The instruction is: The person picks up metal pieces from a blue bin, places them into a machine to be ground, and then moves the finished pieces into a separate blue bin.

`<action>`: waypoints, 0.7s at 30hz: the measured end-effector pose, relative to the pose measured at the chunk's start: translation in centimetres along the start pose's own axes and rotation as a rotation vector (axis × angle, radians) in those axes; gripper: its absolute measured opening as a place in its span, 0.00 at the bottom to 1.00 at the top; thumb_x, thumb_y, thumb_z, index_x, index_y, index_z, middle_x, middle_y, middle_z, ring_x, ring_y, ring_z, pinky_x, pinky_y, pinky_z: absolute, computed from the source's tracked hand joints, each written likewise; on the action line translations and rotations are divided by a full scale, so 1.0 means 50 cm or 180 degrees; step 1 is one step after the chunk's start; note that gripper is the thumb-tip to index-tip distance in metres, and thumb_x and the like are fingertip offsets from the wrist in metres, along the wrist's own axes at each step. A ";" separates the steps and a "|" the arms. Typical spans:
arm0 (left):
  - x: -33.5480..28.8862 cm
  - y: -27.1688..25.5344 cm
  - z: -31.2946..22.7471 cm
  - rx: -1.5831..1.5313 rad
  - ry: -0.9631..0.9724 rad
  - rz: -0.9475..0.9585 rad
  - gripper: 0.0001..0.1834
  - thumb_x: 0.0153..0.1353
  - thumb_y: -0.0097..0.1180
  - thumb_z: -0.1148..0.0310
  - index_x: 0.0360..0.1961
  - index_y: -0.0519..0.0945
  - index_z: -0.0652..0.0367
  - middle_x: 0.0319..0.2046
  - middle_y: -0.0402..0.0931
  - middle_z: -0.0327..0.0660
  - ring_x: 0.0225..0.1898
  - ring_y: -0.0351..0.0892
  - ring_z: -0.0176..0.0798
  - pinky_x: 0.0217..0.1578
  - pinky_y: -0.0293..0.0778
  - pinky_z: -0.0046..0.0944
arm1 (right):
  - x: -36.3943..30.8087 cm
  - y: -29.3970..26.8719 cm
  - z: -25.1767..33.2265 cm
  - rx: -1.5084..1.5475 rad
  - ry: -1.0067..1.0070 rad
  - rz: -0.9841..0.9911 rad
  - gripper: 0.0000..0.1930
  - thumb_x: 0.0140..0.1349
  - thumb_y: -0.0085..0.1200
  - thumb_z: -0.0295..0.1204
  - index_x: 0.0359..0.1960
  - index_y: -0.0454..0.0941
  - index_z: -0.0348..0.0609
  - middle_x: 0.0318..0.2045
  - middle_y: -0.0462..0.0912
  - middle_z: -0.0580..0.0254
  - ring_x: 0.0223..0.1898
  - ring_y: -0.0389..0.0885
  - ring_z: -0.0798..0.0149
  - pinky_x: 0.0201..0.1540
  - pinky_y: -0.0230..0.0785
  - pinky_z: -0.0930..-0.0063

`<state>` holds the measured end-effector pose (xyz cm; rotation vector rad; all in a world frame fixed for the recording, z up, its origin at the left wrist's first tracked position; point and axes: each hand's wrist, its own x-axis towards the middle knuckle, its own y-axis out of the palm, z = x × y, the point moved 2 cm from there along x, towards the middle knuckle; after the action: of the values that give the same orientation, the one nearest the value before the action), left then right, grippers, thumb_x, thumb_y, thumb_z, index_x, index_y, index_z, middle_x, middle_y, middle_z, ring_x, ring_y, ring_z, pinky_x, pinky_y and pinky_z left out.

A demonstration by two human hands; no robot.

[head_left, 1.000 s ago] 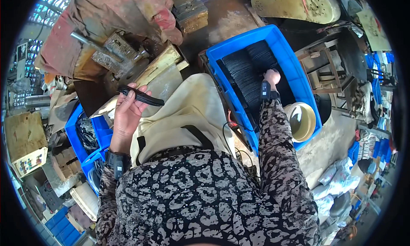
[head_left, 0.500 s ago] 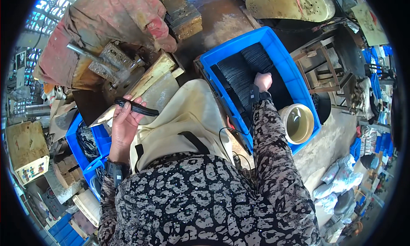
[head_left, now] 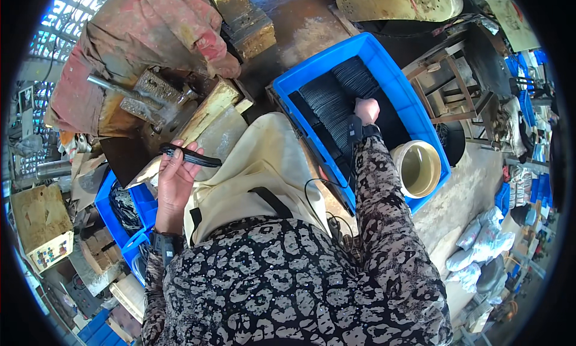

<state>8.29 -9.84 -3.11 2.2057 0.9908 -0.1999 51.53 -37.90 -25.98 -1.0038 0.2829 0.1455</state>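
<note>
black curved piece in l hand, r hand down in blue crate

l hand pinches a black curved piece btwn thumb & fingers, a bit left of its middle; grip closed, right end sticking out free above the cream apron. could be several thin strips stacked, can't tell at this size. r hand is mostly curled, knuckles up, over the black pieces in the crate; fingertips hidden, so can't tell if it has hold of one.

handling, my guess: light, fairly stiff w/ maybe a little flex, not fragile. surface has a sheen so prob slick, esp if wet. best hold approx mid-length, thumb on top & fingers under; if it's a stack, pinch firmly so layers don't slide.

containers: big blue crate has ridged rows of black pieces packed close, w/ darker area on the r side. cream bucket sits in its near right corner, w/ what looks like cloudy liquid. smaller blue bin, left of the l hand, has a loose tangle of dark strips.
</note>
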 end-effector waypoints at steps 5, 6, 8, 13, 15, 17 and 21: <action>0.005 -0.005 0.001 -0.0033 0.0024 -0.0107 0.13 0.66 0.52 0.69 0.51 0.73 0.55 0.49 0.76 0.49 0.52 0.77 0.49 0.52 0.75 0.46 | -0.032 -0.004 -0.010 -0.0406 -0.0328 -0.0280 0.22 0.50 0.62 0.45 0.36 0.79 0.37 0.36 0.83 0.44 0.42 0.81 0.44 0.44 0.74 0.57; 0.006 -0.005 0.002 -0.0046 0.0074 -0.0143 0.13 0.66 0.52 0.69 0.51 0.74 0.55 0.49 0.77 0.50 0.51 0.78 0.50 0.51 0.77 0.45 | -0.035 -0.002 -0.011 -0.0547 -0.0319 -0.0223 0.22 0.51 0.62 0.45 0.37 0.78 0.38 0.38 0.82 0.45 0.43 0.81 0.44 0.45 0.74 0.57; 0.007 -0.003 0.007 -0.0046 0.0008 -0.0158 0.13 0.66 0.52 0.69 0.51 0.74 0.55 0.49 0.77 0.50 0.51 0.78 0.50 0.50 0.77 0.45 | -0.041 0.000 -0.012 -0.0804 -0.0330 -0.0117 0.22 0.53 0.62 0.46 0.40 0.76 0.40 0.41 0.82 0.47 0.45 0.80 0.45 0.45 0.74 0.57; 0.010 0.001 0.009 -0.0034 0.0016 -0.0172 0.13 0.66 0.53 0.69 0.51 0.74 0.55 0.49 0.77 0.50 0.51 0.78 0.50 0.49 0.78 0.44 | -0.046 0.007 -0.003 -0.0935 -0.0233 -0.0262 0.21 0.55 0.60 0.47 0.39 0.77 0.40 0.40 0.82 0.48 0.44 0.81 0.46 0.44 0.74 0.57; 0.013 0.002 0.012 -0.0030 0.0001 -0.0151 0.13 0.65 0.53 0.69 0.51 0.74 0.55 0.49 0.77 0.50 0.51 0.78 0.50 0.49 0.78 0.44 | -0.050 0.010 -0.001 -0.0939 -0.0129 -0.0358 0.21 0.56 0.59 0.47 0.39 0.77 0.41 0.40 0.82 0.49 0.44 0.81 0.47 0.44 0.74 0.56; 0.015 0.002 0.014 -0.0028 0.0004 -0.0189 0.13 0.66 0.53 0.69 0.51 0.74 0.55 0.48 0.77 0.50 0.51 0.78 0.50 0.48 0.78 0.43 | -0.053 0.010 0.000 -0.0941 -0.0071 -0.0410 0.21 0.57 0.58 0.47 0.38 0.77 0.41 0.40 0.82 0.49 0.44 0.81 0.48 0.44 0.74 0.56; 0.016 0.004 0.019 -0.0004 0.0000 -0.0189 0.13 0.66 0.53 0.69 0.51 0.75 0.54 0.48 0.78 0.50 0.51 0.78 0.49 0.48 0.79 0.43 | -0.057 0.007 0.004 -0.0897 -0.0045 -0.0295 0.21 0.56 0.59 0.46 0.41 0.77 0.41 0.44 0.80 0.50 0.45 0.81 0.49 0.44 0.75 0.56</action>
<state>9.12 -10.08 -4.00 2.1769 1.0568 -0.2264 48.78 -37.52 -25.32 -1.2928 0.2055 0.1101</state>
